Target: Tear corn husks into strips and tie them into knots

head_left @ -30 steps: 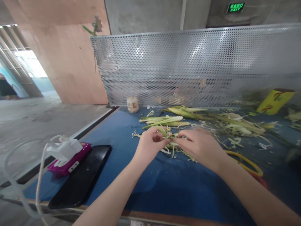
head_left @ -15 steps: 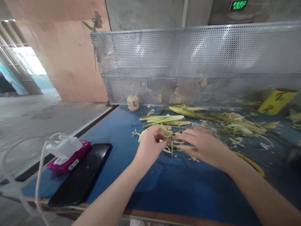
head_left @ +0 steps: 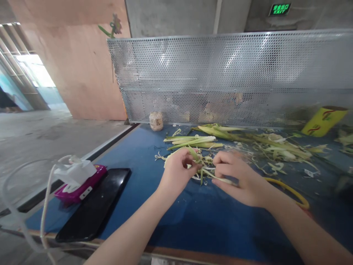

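My left hand (head_left: 180,165) is closed in a pinch around a green leafy stem (head_left: 194,154), whose exact kind I cannot make out. Its leaf sticks up past the thumb and forefinger. To its right, my right hand (head_left: 238,178) has curled fingers closed on a pale green leaf strip (head_left: 226,180) that runs back toward the left hand. Thin stringy trimmings (head_left: 205,160) lie between and beneath the hands. Just beyond them rests a bundle of pale green stalks (head_left: 193,140) on the blue tabletop (head_left: 176,224).
Longer stalks (head_left: 217,132) and a heap of peelings (head_left: 278,147) spread at the back right. A yellow cylinder (head_left: 325,121), a yellow ring (head_left: 299,197), and a whitish jar (head_left: 156,121) are also there. At left are a black phone (head_left: 93,206) and a purple power strip (head_left: 79,187). A perforated metal screen (head_left: 193,73) stands behind.
My right hand has drawn slightly to the right, its fingers curling more, and the pale leaf strip has shifted with it. My left hand stays nearly in place.
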A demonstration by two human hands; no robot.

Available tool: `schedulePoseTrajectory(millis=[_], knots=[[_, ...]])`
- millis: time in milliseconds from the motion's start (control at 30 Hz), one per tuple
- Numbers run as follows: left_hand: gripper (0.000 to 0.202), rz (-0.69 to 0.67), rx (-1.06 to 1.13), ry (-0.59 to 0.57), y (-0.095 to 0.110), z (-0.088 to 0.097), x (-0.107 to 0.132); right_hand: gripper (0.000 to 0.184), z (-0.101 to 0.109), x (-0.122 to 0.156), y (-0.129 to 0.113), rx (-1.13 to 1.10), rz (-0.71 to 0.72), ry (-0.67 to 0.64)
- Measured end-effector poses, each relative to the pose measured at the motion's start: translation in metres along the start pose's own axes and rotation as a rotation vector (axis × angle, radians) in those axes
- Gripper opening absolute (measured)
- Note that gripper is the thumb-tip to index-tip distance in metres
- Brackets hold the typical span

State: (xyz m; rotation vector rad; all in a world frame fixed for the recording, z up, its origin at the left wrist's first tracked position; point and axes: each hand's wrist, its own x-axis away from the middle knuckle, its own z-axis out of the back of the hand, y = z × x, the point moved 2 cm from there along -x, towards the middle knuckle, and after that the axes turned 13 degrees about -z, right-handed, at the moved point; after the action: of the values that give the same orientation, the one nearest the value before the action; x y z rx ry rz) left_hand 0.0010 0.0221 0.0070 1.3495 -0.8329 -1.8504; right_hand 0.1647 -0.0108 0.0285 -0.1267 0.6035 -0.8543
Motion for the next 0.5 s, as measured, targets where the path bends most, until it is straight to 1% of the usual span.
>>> schedulePoseTrajectory(millis=[67, 200, 267, 333, 400, 500], knots=[[0.016, -0.011, 0.012, -0.032, 0.002, -0.001, 0.001, 0.018, -0.001, -0.001, 0.002, -0.045, -0.027, 0.045], [0.011, -0.033, 0.102, -0.15, 0.003, -0.005, 0.004, 0.018, -0.001, -0.006, 0.014, -0.046, -0.168, 0.26], [0.011, -0.039, 0.109, -0.189, 0.004, -0.006, 0.005, 0.016, -0.002, -0.008, 0.019, -0.062, -0.225, 0.318], [0.013, -0.028, 0.111, -0.214, 0.006, -0.007, 0.005, 0.016, -0.005, -0.009, 0.021, -0.118, -0.249, 0.311], [0.017, 0.005, 0.131, -0.243, 0.008, -0.008, 0.006, 0.018, -0.007, -0.009, 0.021, -0.19, -0.272, 0.272], [0.021, 0.049, 0.213, -0.28, 0.01, -0.01, 0.006, 0.019, -0.009, -0.01, 0.021, -0.254, -0.327, 0.224]])
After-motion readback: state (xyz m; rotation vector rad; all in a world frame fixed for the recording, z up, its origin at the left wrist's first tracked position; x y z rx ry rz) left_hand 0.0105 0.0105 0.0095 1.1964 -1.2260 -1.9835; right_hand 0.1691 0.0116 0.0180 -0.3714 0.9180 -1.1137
